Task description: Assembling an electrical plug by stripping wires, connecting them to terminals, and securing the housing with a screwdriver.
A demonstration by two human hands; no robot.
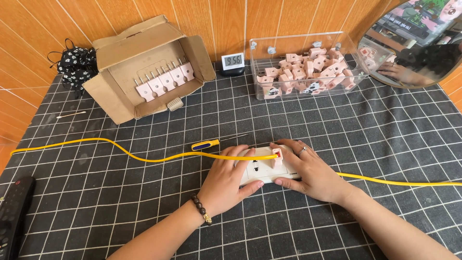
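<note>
While both my hands press down on it, the white rectangular plastic socket block [262,169] lies flat on the black grid-patterned worktop [144,192], near its front middle. A small pink plastic plug [277,157] sits plugged into the block's top, with a yellow cable [120,147] running from it away to the block's left. My left hand [228,180] lies over the block's left end, fingers spread flat, thumb against its near edge. My right hand [308,171] cups the block's right end, fingers loosely curled, fingertips touching the plug. More yellow cable leaves to the block's right. Just beyond the block lies a yellow-and-blue-handled screwdriver [205,144]. Farther behind the block to the left stands an open brown cardboard box [144,72] with a row of pink plugs; behind to the right, a clear plastic bin [303,65] heaped with pink plugs.
</note>
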